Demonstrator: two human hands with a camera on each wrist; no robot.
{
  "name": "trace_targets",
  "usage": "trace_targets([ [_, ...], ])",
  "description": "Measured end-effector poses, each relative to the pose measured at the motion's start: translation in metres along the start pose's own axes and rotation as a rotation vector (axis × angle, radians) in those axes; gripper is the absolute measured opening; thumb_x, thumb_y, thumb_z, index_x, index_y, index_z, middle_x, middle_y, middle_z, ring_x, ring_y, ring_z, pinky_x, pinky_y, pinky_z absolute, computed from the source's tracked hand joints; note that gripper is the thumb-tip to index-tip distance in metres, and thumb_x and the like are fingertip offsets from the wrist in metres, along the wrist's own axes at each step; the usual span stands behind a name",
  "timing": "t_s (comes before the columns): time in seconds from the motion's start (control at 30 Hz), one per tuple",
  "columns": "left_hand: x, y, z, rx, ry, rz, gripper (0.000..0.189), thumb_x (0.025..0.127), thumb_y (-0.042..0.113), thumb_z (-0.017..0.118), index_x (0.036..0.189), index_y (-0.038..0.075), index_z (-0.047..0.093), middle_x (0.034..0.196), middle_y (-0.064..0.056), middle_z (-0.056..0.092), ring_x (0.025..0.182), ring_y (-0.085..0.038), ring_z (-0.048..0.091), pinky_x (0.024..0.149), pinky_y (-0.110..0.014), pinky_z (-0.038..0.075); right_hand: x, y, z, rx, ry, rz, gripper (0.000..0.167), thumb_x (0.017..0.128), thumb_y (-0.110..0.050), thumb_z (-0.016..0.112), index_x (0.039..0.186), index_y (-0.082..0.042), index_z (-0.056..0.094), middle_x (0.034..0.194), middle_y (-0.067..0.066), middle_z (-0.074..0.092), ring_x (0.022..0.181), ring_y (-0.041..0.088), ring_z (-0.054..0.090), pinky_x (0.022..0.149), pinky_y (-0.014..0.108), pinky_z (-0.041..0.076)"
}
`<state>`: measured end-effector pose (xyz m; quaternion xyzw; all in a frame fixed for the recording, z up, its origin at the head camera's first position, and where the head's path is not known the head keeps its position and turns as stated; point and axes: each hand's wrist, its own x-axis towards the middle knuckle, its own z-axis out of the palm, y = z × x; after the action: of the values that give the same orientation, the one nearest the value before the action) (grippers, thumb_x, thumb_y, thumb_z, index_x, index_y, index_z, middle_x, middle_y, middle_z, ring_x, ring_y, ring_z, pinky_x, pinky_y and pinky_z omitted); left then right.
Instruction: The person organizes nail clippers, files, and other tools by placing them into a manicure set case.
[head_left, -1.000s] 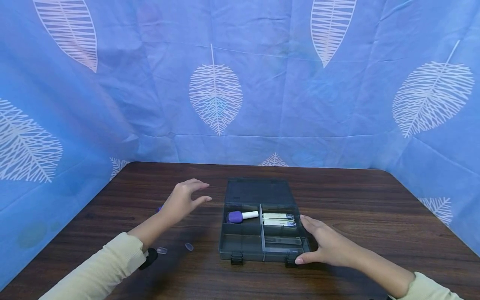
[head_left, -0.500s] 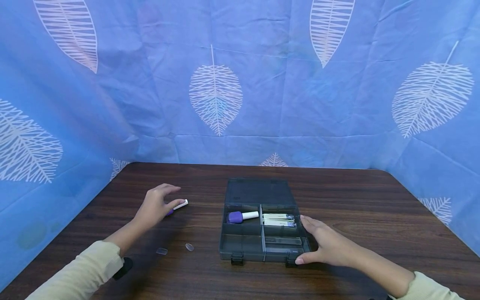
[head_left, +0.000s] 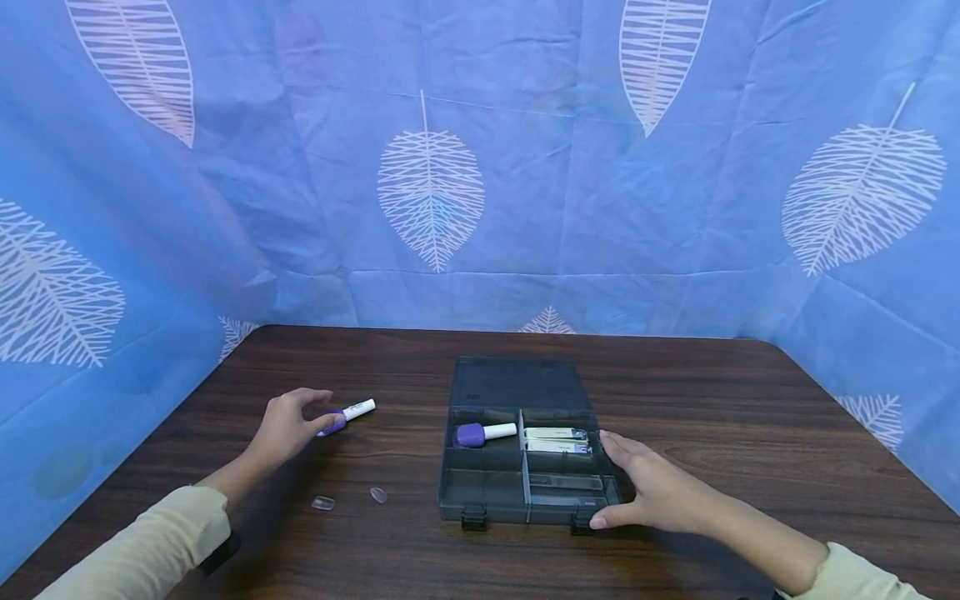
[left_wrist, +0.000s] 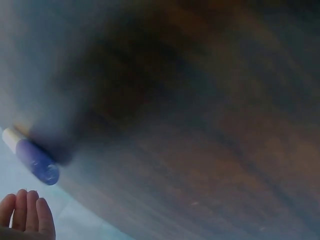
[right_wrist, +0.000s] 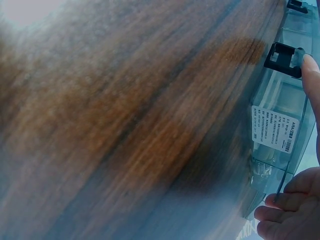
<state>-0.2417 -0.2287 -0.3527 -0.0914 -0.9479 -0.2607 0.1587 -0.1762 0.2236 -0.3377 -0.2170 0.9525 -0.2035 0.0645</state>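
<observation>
A purple nail polish bottle with a white cap [head_left: 360,409] lies on the table at left, also visible as a purple bottle [left_wrist: 36,161] in the left wrist view. My left hand [head_left: 283,427] reaches over its purple end with thumb and fingers apart, not gripping it. My right hand [head_left: 663,490] holds the right front corner of a dark, clear plastic box [head_left: 480,492], thumb at a front latch [right_wrist: 285,60]. Its lid [head_left: 517,381] is folded back. Inside are another purple nail polish bottle [head_left: 471,434] and nail clippers [head_left: 558,440] in separate compartments.
Two small clear oval pieces, one clear piece [head_left: 323,502] and another clear piece [head_left: 378,495], lie left of the box. A flat strip [head_left: 566,482] lies in the front right compartment. A blue leaf-patterned cloth [head_left: 510,208] hangs behind the brown table [head_left: 712,400].
My left hand has moved left and down from beside the box to the loose nail polish bottle, uncovering its white cap. My right hand and the box have stayed put.
</observation>
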Motion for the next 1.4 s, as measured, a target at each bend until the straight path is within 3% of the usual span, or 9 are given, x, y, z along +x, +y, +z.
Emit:
trace_targets([
  [0.27,-0.003,-0.009,0.002,0.008,-0.091,-0.090,0.045,0.081,0.020,0.071,0.114,-0.010,0.060,0.115,-0.030,0.060,0.106,-0.043,0.057,0.088,-0.052,0.047,0.000,0.000,0.000,-0.006,0.004,-0.015,0.111,0.068,-0.064,0.067,0.139,0.013,0.029,0.143,0.032,0.031,0.130,0.050,0.031,0.098,0.062,0.034],
  [0.5,-0.001,-0.013,0.002,0.034,-0.172,-0.106,0.043,0.079,0.015,0.073,0.111,-0.012,0.061,0.106,-0.029,0.063,0.088,-0.032,0.062,0.079,-0.047,0.051,0.000,0.000,0.000,0.001,0.002,-0.013,0.110,0.069,-0.063,0.068,0.139,0.013,0.029,0.143,0.033,0.031,0.129,0.052,0.031,0.097,0.063,0.034],
  [0.97,0.003,-0.015,0.001,0.045,-0.202,-0.166,0.037,0.080,0.012,0.072,0.108,-0.011,0.062,0.105,-0.028,0.063,0.087,-0.029,0.060,0.078,-0.046,0.050,0.000,0.001,0.000,0.008,-0.008,-0.002,0.111,0.069,-0.062,0.068,0.139,0.013,0.028,0.144,0.033,0.029,0.130,0.051,0.031,0.098,0.063,0.034],
  [1.4,0.001,-0.014,-0.002,0.018,-0.203,-0.152,0.034,0.081,0.012,0.071,0.103,-0.012,0.063,0.098,-0.026,0.064,0.086,-0.030,0.063,0.076,-0.044,0.053,0.000,0.001,0.000,0.032,-0.024,0.017,0.111,0.069,-0.061,0.069,0.141,0.011,0.026,0.145,0.032,0.028,0.131,0.050,0.029,0.098,0.063,0.033],
])
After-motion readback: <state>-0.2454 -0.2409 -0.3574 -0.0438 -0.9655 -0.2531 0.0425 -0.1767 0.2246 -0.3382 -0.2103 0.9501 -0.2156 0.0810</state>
